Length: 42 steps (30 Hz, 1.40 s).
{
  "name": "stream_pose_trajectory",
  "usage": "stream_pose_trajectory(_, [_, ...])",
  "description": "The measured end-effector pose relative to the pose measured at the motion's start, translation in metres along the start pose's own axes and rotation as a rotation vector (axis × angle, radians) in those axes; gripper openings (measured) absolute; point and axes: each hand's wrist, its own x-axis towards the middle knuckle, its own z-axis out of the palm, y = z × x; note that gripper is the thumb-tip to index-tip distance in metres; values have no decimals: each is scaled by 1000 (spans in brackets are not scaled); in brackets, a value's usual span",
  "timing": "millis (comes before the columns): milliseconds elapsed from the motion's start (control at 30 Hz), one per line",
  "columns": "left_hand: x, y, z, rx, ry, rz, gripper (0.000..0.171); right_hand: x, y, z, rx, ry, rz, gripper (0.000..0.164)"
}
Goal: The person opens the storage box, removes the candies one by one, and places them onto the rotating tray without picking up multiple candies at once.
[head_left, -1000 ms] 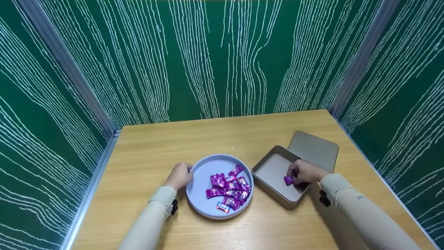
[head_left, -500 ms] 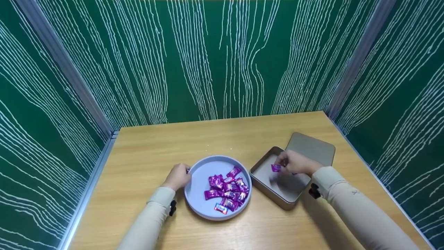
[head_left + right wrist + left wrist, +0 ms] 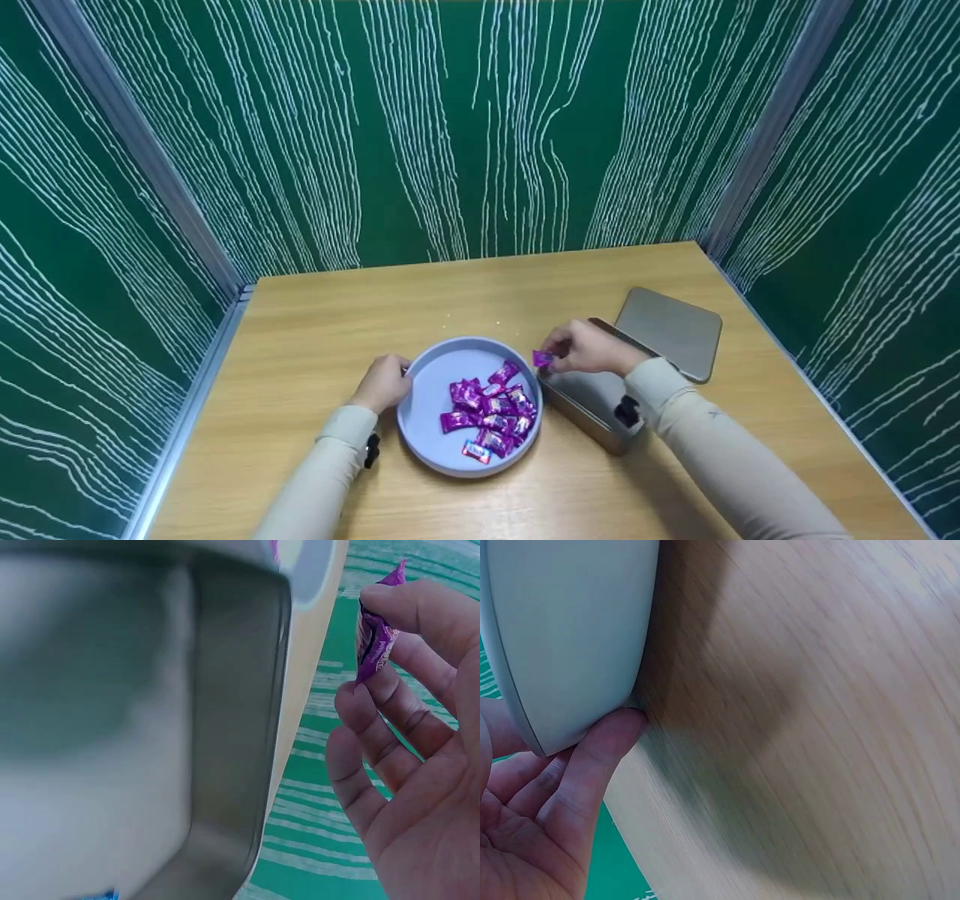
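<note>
A round pale-lilac bowl (image 3: 431,375) stands on the table, a heap of purple wrapped candies (image 3: 480,409) in its right half. One red-and-blue candy (image 3: 476,451) lies near its front. My left hand (image 3: 384,382) grips the bowl's left edge; in the left wrist view the thumb (image 3: 615,736) presses low on its outer wall. My right hand (image 3: 585,349) pinches a single purple candy (image 3: 377,637) between thumb and fingers. That hand is over the far left corner of a square metal tin (image 3: 592,416), close to the bowl's right rim, and its forearm covers part of the tin.
Behind the tin, the flat metal lid (image 3: 671,330) lies on the wooden table (image 3: 345,315). A scrap of blue (image 3: 101,895) shows inside the tin at the right wrist view's bottom edge. Green panels with white lines (image 3: 525,135) enclose the table's back and sides.
My right hand has lifted the purple candy from inside the tin and carried it left toward the bowl. My left hand keeps its hold on the bowl's edge.
</note>
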Motion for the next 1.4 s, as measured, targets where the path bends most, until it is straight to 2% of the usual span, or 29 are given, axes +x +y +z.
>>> stream_pose_trajectory(133, [0, 0, 1, -5, -6, -11, 24, 10, -13, 16, 6, -23, 22, 21])
stream_pose_trajectory(367, [-1, 1, 0, -26, -18, -15, 24, 23, -28, 44, -23, -11, -10, 24])
stream_pose_trajectory(567, [-2, 1, -1, -32, -6, 4, 20, 31, -31, 64, -73, 1, -37, 21])
stream_pose_trajectory(767, [-2, -1, 0, -30, 12, 12, 22, 35, -35, 78, -97, -35, -3, 23])
stream_pose_trajectory(933, [-1, -3, 1, -19, 41, 49, 25, 34, -36, 87, -141, -47, -16, 27])
stream_pose_trajectory(1233, [0, -2, 2, -19, 31, 43, 28, 33, -36, 92, -141, -60, 4, 31])
stream_pose_trajectory(1400, [-1, -1, 1, -28, 19, 29, 28, 31, -35, 85, -120, -47, 29, 33])
